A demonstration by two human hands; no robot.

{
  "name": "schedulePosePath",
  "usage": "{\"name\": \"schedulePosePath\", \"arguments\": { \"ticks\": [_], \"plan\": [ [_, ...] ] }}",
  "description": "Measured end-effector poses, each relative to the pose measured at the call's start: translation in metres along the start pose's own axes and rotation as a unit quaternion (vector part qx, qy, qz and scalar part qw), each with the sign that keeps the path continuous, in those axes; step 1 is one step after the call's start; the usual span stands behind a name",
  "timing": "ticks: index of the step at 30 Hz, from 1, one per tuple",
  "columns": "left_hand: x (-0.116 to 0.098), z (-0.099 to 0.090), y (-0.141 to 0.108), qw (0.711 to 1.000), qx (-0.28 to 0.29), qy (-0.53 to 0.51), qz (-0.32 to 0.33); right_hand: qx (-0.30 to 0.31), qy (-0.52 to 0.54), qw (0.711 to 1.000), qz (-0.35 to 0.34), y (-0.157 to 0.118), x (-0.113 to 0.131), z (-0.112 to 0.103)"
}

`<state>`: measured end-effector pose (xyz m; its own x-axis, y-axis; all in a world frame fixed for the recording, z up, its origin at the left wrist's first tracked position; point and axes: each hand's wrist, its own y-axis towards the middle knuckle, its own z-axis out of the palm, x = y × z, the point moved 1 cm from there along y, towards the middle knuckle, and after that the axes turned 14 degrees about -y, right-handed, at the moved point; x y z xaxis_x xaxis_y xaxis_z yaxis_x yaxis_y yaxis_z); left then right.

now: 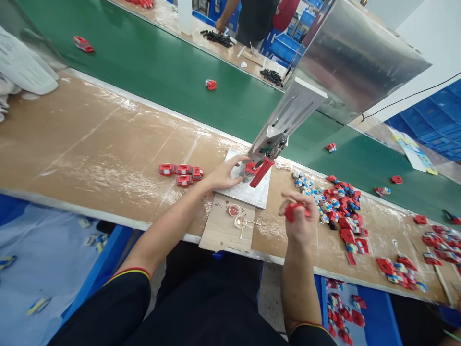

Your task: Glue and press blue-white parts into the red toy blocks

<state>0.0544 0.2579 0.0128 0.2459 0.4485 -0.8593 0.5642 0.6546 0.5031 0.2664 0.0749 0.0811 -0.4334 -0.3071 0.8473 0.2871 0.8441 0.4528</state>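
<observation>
Brown, worn bench (90, 144) runs across my view, bare over its whole left stretch, lots of open room there up to the far edge where the green conveyor belt (151, 62) starts. White sacks (21, 67) sit at the far left corner. Four red finished pieces (182, 174) lie in a tight cluster mid-bench, clear of the near edge.

My left hand (225, 175) reaches forward, fingers spread and loosely open, fingertips touching the grey metal plate (248, 192) and the red part (251, 168) seated under the press tool (270, 144). Red press handle (261, 172) hangs tilted just beside that part. A plywood board (223, 228) overhangs the near bench edge, with two small round dishes (237, 216) on it, between my hands.

My right hand (298, 218) is raised above the bench, fingers curled closed around a small red piece (292, 210); it is near the near edge, apart from the plate. Right of it, a dense pile of red, white and blue parts (338, 206) crowds the bench, little free room, with more scattered (399, 269) toward the far right. Blue bin (374, 307) below the near edge holds more parts. Loose red pieces (211, 84) ride the belt. Another person (252, 19) stands across the belt.
</observation>
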Motion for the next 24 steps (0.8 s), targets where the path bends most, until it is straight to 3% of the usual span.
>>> {"name": "schedulePosePath", "arguments": {
  "ticks": [2,4,6,9,12,14,20,24],
  "plan": [
    [-0.030,-0.015,-0.023,1.000,-0.026,0.004,0.009,-0.025,0.035,0.999,0.027,-0.019,0.007,-0.022],
    [-0.070,-0.016,-0.057,0.996,-0.088,-0.002,0.012,-0.008,0.049,0.997,0.061,-0.045,0.019,-0.033],
    [-0.109,0.003,-0.096,0.993,-0.107,-0.042,0.016,0.024,0.046,0.996,0.078,-0.073,0.033,-0.027],
    [-0.145,0.058,-0.145,0.993,-0.049,-0.099,-0.040,0.081,0.008,0.995,0.050,-0.109,0.047,0.007],
    [-0.143,0.101,-0.170,0.970,-0.094,-0.200,-0.103,0.077,-0.068,0.994,-0.029,-0.126,0.045,0.043],
    [-0.130,0.111,-0.178,0.945,-0.141,-0.256,-0.148,0.047,-0.118,0.989,-0.076,-0.129,0.038,0.054],
    [-0.107,0.100,-0.184,0.902,-0.204,-0.290,-0.246,0.102,-0.142,0.979,-0.109,-0.120,0.028,0.054],
    [-0.110,0.090,-0.181,0.930,-0.218,-0.215,-0.203,0.089,-0.132,0.981,-0.109,-0.118,0.026,0.044]
  ]
}}
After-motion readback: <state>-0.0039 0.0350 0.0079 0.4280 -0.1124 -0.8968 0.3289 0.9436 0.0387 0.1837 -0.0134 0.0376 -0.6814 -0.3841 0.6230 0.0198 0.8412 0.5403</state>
